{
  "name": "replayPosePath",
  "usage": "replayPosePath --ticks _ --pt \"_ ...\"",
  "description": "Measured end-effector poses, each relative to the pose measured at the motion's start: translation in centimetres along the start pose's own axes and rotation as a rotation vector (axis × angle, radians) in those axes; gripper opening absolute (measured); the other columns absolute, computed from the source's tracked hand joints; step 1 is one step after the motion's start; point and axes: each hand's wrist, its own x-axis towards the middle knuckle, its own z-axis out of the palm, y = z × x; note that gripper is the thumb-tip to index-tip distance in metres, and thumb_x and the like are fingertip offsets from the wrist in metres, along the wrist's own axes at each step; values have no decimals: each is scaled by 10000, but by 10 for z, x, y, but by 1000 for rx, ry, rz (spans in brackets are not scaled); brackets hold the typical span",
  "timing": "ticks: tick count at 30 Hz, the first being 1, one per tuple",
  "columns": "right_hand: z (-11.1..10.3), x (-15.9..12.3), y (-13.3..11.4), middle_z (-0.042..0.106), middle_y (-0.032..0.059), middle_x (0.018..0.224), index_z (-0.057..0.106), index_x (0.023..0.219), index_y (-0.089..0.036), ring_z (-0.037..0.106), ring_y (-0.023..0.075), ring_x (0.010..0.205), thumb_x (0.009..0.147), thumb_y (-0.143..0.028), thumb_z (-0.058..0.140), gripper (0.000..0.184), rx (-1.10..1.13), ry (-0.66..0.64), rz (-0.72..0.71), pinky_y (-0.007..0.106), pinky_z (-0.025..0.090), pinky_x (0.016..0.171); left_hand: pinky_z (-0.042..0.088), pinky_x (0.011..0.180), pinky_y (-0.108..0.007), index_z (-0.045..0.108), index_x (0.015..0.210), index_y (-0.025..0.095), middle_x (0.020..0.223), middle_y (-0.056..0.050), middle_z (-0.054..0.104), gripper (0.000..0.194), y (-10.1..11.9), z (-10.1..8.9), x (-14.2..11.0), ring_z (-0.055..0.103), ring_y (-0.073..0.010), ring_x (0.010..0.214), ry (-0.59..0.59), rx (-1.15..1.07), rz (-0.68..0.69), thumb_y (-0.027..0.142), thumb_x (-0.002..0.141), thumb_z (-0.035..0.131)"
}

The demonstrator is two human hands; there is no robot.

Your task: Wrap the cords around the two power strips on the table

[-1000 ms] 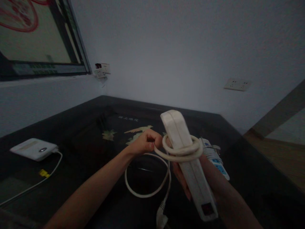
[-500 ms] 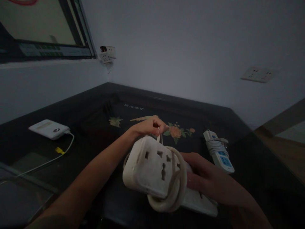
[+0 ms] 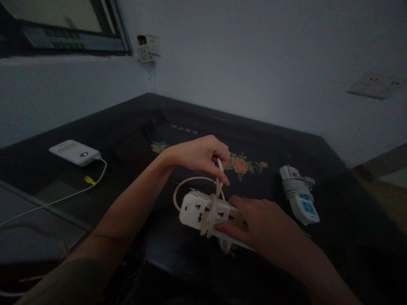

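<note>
A white power strip (image 3: 192, 212) with its cord wound around its middle is held low over the dark table. My right hand (image 3: 263, 224) grips its right half, thumb across the socket face and fingers behind. My left hand (image 3: 203, 156) is above the strip, pinching the white cord (image 3: 220, 180) between thumb and fingers and drawing it upward. A loose loop of cord curves out past the strip's left end. Below the strip hangs what looks like the plug (image 3: 225, 245), partly hidden.
On the dark floral-printed table (image 3: 197, 114), a second power strip (image 3: 307, 207) with blue sockets and wrapped cord lies at right. A white box-shaped device (image 3: 74, 151) with a cable and yellow tag (image 3: 90, 181) lies at left. Wall sockets (image 3: 377, 84) are behind.
The power strip has moved away from the camera and lower, its sockets tilting upward. My left hand has kept its pinch on the cord, and a wider loop now shows at left.
</note>
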Motion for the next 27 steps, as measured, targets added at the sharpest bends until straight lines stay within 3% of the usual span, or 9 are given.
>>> replayPosePath --ticks 5,12,18,23,27 --pt "1 7 2 723 98 799 614 910 -183 695 307 682 883 -607 449 456 -168 33 121 317 350 497 349 637 -247 582 527 174 549 27 522 316 15 2 0 489 -116 609 138 313 57 384 698 745" --pt "5 13 24 708 112 722 595 881 -179 687 284 620 890 -632 395 496 -355 266 268 299 289 459 352 650 -272 618 642 170 590 9 555 298 27 16 3 513 -142 637 309 625 0 389 845 607" --pt "-1 21 49 701 128 728 580 1063 -179 671 300 628 876 -691 314 606 -398 410 372 300 281 454 404 708 -307 654 829 144 801 -63 677 277 37 32 8 604 -197 761 344 649 -102 295 937 450" --pt "-9 24 63 687 133 730 591 904 -178 654 291 639 866 -699 330 584 -367 453 465 296 264 473 424 691 -298 643 950 154 894 -85 695 273 44 45 11 631 -207 796 353 528 -201 269 954 395" --pt "-18 19 70 685 116 741 586 868 -191 634 267 624 845 -715 360 571 -303 523 492 287 252 490 380 595 -275 597 948 159 798 -57 666 234 46 54 15 591 -178 674 368 360 -253 282 953 398"
